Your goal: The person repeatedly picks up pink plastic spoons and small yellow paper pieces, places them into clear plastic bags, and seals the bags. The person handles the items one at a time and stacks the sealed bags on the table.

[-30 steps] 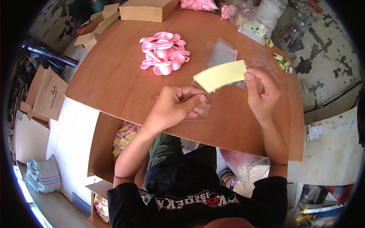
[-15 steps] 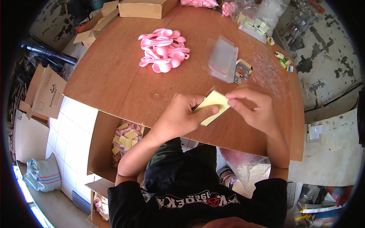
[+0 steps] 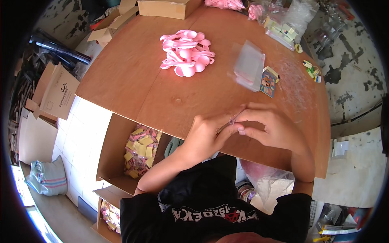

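Over the near part of the table, my left hand (image 3: 204, 133) and my right hand (image 3: 265, 123) meet with fingertips pinched together. Between them shows a thin sliver of a clear plastic packet (image 3: 233, 118), turned nearly edge-on. Its yellow face is out of sight, and my fingers cover most of it. Beyond my right hand lie a stack of clear plastic bags (image 3: 249, 67) and a small colourful printed card (image 3: 268, 83). Further off, a heap of pink plastic spoons (image 3: 187, 54) rests on the brown table (image 3: 162, 91).
Below the table's left front edge, an open carton (image 3: 115, 143) holds several yellow-and-pink packets (image 3: 142, 148). Thin clear plastic strips (image 3: 298, 87) lie scattered at the right, beside small yellow-green pieces (image 3: 312, 71). A cardboard box (image 3: 166, 9) stands at the far edge.
The packet has turned from showing its yellow face to nearly edge-on. My right hand has closed in against my left. The whole view has shifted slightly.
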The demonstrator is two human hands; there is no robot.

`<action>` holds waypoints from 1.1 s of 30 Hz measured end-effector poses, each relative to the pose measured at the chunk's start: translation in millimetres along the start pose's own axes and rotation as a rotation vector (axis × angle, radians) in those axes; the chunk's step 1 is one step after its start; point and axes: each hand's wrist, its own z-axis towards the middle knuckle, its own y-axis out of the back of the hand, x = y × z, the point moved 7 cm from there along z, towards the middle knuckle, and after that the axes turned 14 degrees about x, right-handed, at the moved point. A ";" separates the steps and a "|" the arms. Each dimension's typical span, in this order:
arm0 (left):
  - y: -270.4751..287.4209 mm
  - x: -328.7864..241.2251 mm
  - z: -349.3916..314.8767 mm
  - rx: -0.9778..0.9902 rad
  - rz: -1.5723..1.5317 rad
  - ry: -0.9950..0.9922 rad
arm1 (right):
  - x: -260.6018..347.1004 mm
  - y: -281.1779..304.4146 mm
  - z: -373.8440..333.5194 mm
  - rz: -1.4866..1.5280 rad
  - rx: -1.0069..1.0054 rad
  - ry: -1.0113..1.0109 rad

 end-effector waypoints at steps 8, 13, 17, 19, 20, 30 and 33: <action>26.2 -8.0 -13.5 -0.167 0.201 -0.042 | 6.5 14.3 45.5 -0.019 0.087 0.106; 47.7 25.4 -27.0 -0.250 0.062 0.082 | -35.2 51.3 107.1 0.194 0.062 0.173; 60.3 30.2 -36.6 -0.292 -0.002 0.207 | -85.2 74.8 169.6 -0.210 -0.338 0.033; 62.5 28.8 -35.1 -0.296 0.007 0.174 | -89.6 70.7 189.7 -0.430 -0.381 0.147; 63.6 27.8 -37.2 -0.299 -0.026 0.188 | -98.5 65.3 201.6 -0.429 -0.379 0.157; 66.4 31.8 -36.4 -0.268 -0.192 0.138 | -125.6 71.1 195.0 0.014 -0.587 0.079; 66.3 37.9 -31.3 -0.249 -0.196 0.131 | -108.5 88.5 139.4 0.357 -0.793 0.169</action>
